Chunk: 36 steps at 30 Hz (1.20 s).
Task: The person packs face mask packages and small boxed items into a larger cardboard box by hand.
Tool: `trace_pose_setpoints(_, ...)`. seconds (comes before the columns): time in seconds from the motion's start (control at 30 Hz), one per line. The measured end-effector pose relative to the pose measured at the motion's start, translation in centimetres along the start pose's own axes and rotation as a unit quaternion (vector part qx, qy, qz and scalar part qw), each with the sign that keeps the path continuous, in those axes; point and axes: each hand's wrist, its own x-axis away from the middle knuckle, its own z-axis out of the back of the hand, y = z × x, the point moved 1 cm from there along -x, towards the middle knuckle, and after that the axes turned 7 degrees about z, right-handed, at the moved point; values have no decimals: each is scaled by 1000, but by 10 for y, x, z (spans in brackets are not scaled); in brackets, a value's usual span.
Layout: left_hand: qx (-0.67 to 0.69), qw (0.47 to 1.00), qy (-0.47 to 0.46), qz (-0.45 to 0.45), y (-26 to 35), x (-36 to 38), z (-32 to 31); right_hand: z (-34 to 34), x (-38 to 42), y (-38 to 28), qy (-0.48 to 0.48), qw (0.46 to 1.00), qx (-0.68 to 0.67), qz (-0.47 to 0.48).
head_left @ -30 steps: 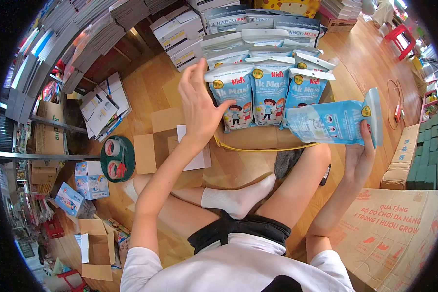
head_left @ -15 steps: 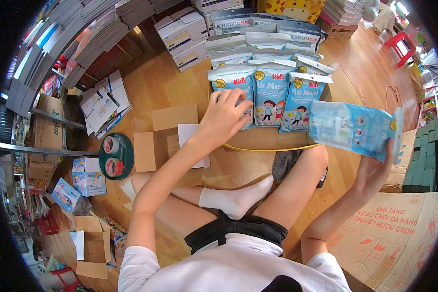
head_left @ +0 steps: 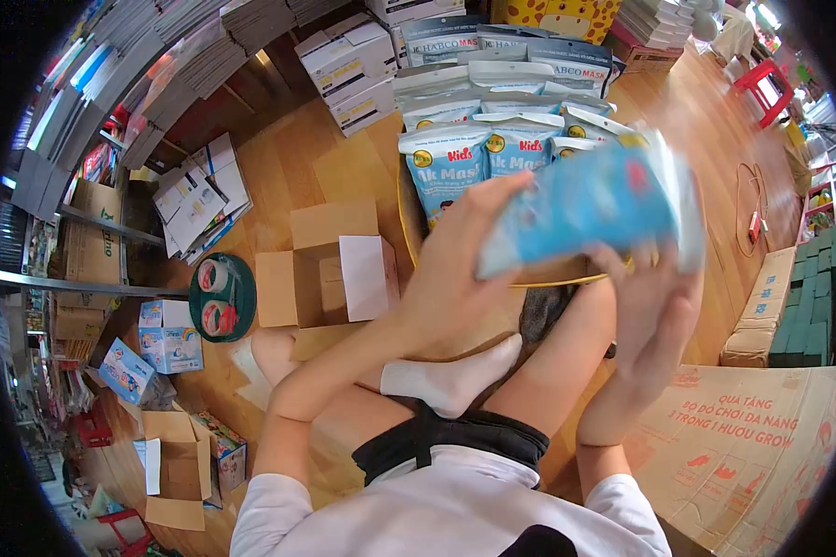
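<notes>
A blue pack of kids' face masks [head_left: 585, 200], blurred by motion, is held tilted in the air above the front of a yellow-rimmed basket [head_left: 567, 281]. The fingers of my left hand [head_left: 464, 255] close on its left end. My right hand [head_left: 655, 311] grips it from below near the right end, its fingers smeared and partly hidden. Behind the pack, more blue mask packs [head_left: 446, 167] stand upright in rows in the basket. Grey-white mask packs [head_left: 441, 42] fill the back.
An open cardboard box [head_left: 320, 278] lies left of the basket, beside a green tray [head_left: 248, 306] with two tape rolls. White mask boxes [head_left: 348, 70] are stacked at the back. A large printed carton [head_left: 743, 446] is at my right, and another open box [head_left: 176, 469] at lower left.
The blue pack has moved left with my right hand, from the far right to over the basket. My left hand has left the standing packs and taken hold of the held pack's left end.
</notes>
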Motion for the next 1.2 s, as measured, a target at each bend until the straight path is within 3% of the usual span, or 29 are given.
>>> trace_pose_setpoints(0.1,238,945,-96,202,-6,1,21,10,-31,10,-100,990,83,-57)
trace_pose_setpoints(0.23,192,947,-160,202,-21,2,31,10,-45,35,-149,949,151,-233)
trace_pose_setpoints(0.3,90,967,-173,165,-26,-2,35,6,-46,50,-159,953,175,-191)
trace_pose_setpoints(0.4,24,996,11,88,-31,3,39,5,-46,68,-177,934,234,-202)
trace_pose_setpoints(0.63,-50,984,135,100,-42,19,66,13,-20,136,-243,899,239,-276)
trace_pose_setpoints(0.7,-63,983,148,87,-43,26,71,13,-13,150,-216,913,193,-285)
trace_pose_setpoints(0.83,-91,975,188,78,-50,44,78,17,-20,155,-239,895,228,-300)
trace_pose_setpoints(0.93,-83,974,186,98,-51,56,79,20,-11,163,-237,916,245,-210)
trace_pose_setpoints(1.2,-81,975,176,113,-54,80,81,17,-8,159,-207,913,270,-225)
